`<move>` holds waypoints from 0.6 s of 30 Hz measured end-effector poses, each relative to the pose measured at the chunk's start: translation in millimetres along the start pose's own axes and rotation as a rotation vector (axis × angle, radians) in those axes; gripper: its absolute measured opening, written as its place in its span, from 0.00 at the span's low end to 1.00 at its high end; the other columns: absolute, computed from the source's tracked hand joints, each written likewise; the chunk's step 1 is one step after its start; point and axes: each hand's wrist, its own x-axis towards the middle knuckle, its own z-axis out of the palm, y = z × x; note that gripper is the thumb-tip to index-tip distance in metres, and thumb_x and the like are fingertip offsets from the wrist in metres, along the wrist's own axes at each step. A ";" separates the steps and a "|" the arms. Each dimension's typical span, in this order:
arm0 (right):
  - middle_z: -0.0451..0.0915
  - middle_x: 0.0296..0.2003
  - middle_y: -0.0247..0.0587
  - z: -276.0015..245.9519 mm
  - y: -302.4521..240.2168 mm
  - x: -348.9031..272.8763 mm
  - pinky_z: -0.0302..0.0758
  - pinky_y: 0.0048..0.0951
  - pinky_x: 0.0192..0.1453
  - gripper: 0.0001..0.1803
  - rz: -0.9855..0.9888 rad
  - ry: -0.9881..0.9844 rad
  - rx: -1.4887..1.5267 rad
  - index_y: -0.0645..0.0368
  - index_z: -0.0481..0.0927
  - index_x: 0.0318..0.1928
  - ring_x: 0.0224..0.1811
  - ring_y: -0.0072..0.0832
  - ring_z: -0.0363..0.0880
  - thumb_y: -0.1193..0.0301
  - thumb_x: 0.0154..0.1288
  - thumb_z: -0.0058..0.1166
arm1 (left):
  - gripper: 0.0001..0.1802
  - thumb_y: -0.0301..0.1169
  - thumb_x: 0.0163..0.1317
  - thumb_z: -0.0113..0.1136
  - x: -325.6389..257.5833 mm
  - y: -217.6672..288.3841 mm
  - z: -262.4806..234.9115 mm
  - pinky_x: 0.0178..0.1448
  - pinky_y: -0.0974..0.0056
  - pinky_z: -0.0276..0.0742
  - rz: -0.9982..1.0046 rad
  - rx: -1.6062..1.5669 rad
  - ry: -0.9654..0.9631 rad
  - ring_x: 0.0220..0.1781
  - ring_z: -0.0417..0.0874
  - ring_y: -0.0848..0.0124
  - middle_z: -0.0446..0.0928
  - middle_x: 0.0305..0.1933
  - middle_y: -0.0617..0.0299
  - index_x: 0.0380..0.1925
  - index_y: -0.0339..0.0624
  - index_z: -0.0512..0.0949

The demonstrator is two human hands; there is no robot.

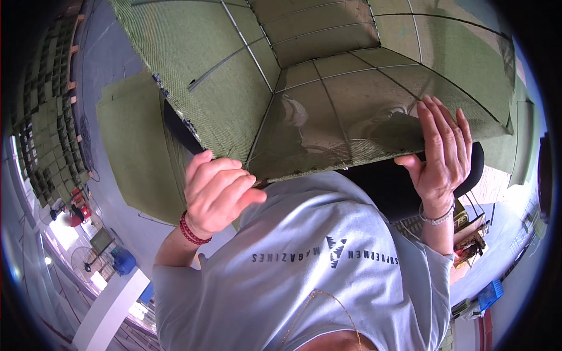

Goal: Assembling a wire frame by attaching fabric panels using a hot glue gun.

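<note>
A large green woven box point(225, 99) with thin metal wires along its inner walls opens toward me. Its near wall point(328, 131) is brownish and shiny. At the near left corner, my left hand point(216, 190) has its fingers bent over the edge, with the thumb pointing right. Toward the right end of the same edge, my right hand point(442, 149) pinches the wall, its long fingers flat on the inner face and its thumb below the rim. The box's far side runs out of the picture.
Flat green sheets point(132, 146) lie to the left, beyond them tall stacks of green pieces point(50, 111). A fan point(84, 260) and a blue container point(123, 261) stand lower left. On the right are an open carton of odds and ends point(470, 248) and a blue crate point(490, 294).
</note>
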 end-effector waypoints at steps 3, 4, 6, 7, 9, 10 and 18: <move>0.86 0.49 0.41 -2.2 -0.3 -4.8 0.71 0.44 0.69 0.40 0.012 -0.006 -0.007 0.60 0.84 0.53 0.57 0.35 0.83 0.35 0.63 0.45 | 0.28 0.56 0.63 0.63 -11.9 -1.4 -10.6 0.71 0.47 0.67 -0.061 -0.169 0.078 0.52 0.79 0.62 0.82 0.41 0.61 0.44 0.41 0.81; 0.86 0.49 0.41 -3.2 -0.2 -6.2 0.71 0.44 0.69 0.41 0.010 -0.010 -0.013 0.60 0.84 0.53 0.57 0.36 0.83 0.35 0.63 0.45 | 0.29 0.58 0.63 0.62 -22.0 -5.6 -13.2 0.72 0.47 0.66 0.001 -0.083 0.200 0.56 0.77 0.62 0.82 0.43 0.62 0.46 0.42 0.80; 0.86 0.49 0.41 -2.7 2.1 -10.5 0.71 0.45 0.69 0.41 0.006 -0.013 -0.014 0.60 0.84 0.53 0.57 0.36 0.83 0.35 0.62 0.45 | 0.28 0.60 0.63 0.61 -36.7 -4.7 -20.7 0.73 0.46 0.65 0.023 0.078 0.221 0.64 0.70 0.63 0.80 0.45 0.66 0.48 0.48 0.82; 0.86 0.50 0.41 -1.7 1.3 -11.1 0.71 0.45 0.69 0.41 0.006 -0.012 -0.019 0.60 0.84 0.53 0.57 0.36 0.83 0.35 0.62 0.45 | 0.28 0.60 0.63 0.61 -38.2 -3.5 -17.0 0.73 0.46 0.65 0.018 0.084 0.224 0.64 0.70 0.63 0.80 0.45 0.66 0.48 0.48 0.82; 0.86 0.50 0.41 -0.2 -0.7 -8.0 0.71 0.45 0.69 0.41 0.001 -0.005 -0.024 0.60 0.84 0.53 0.56 0.36 0.83 0.34 0.62 0.45 | 0.25 0.56 0.63 0.64 -37.0 3.1 -3.6 0.74 0.46 0.63 0.116 0.250 0.205 0.64 0.71 0.63 0.79 0.51 0.67 0.47 0.51 0.84; 0.86 0.50 0.40 -0.3 -0.7 -6.9 0.70 0.45 0.69 0.41 0.005 -0.004 -0.029 0.60 0.84 0.53 0.57 0.36 0.83 0.34 0.62 0.44 | 0.21 0.53 0.61 0.67 -36.6 6.8 2.1 0.75 0.46 0.61 0.102 0.286 0.138 0.66 0.70 0.64 0.78 0.55 0.68 0.47 0.53 0.86; 0.85 0.51 0.40 2.3 -1.2 -17.9 0.70 0.45 0.70 0.42 0.011 -0.017 -0.029 0.59 0.83 0.55 0.58 0.35 0.82 0.34 0.65 0.41 | 0.22 0.46 0.58 0.73 -43.1 -3.0 17.0 0.73 0.43 0.66 0.061 0.137 0.243 0.63 0.73 0.64 0.77 0.54 0.66 0.47 0.50 0.81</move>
